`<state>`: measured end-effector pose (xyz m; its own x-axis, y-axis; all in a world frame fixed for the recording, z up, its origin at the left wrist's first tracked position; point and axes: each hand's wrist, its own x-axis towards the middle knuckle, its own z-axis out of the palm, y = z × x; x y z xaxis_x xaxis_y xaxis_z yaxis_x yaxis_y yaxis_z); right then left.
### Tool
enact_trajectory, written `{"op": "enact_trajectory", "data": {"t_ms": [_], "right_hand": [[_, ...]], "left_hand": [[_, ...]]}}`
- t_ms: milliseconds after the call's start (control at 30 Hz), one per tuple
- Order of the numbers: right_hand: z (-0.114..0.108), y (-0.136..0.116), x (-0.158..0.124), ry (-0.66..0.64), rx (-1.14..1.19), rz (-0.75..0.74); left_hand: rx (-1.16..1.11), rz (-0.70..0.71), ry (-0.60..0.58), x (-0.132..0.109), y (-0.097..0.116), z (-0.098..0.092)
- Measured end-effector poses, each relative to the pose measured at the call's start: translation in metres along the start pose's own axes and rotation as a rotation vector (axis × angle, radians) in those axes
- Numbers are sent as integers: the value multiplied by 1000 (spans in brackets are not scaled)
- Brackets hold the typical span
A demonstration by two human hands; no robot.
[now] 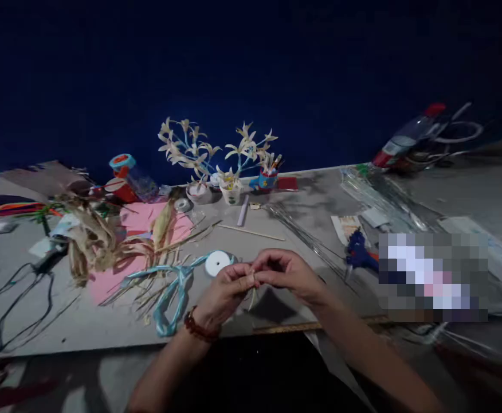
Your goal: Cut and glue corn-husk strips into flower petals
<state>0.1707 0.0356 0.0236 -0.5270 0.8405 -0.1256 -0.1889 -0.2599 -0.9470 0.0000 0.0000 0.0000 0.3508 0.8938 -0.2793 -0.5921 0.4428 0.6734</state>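
Observation:
My left hand [227,289] and my right hand [287,272] meet over the near edge of the grey table [302,229]. Both pinch one small pale strip of dried husk [253,289] that hangs down between the fingertips. A beaded bracelet [197,328] sits on my left wrist. Just beyond my left hand lies a white tape roll [217,263]. Scissors with handles wrapped in light blue [171,287] lie to the left of it.
Dried husks [94,238] lie over pink paper [141,226] at left, beside black cables [16,298]. Cups holding white husk flowers [216,152] stand at the back. A blue glue gun [358,252], thin wires [306,232], a wooden stick [251,232] and a ruler [294,327] lie nearby.

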Motion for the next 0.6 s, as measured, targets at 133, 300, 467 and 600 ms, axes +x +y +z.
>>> {"op": "enact_trajectory", "data": {"t_ms": [133,300,467,600], "right_hand": [[-3,-14,3,-48,25,41],[-9,-25,5,-94,35,39],[-15,-32,9,-138,-10,29],[-16,-39,14,-65,-71,-42]], "left_hand": [[38,-17,0,7,3,3],[70,-22,-76,12,8,8],[54,-27,-113,17,13,15],[74,120,-81,21,15,24]]}}
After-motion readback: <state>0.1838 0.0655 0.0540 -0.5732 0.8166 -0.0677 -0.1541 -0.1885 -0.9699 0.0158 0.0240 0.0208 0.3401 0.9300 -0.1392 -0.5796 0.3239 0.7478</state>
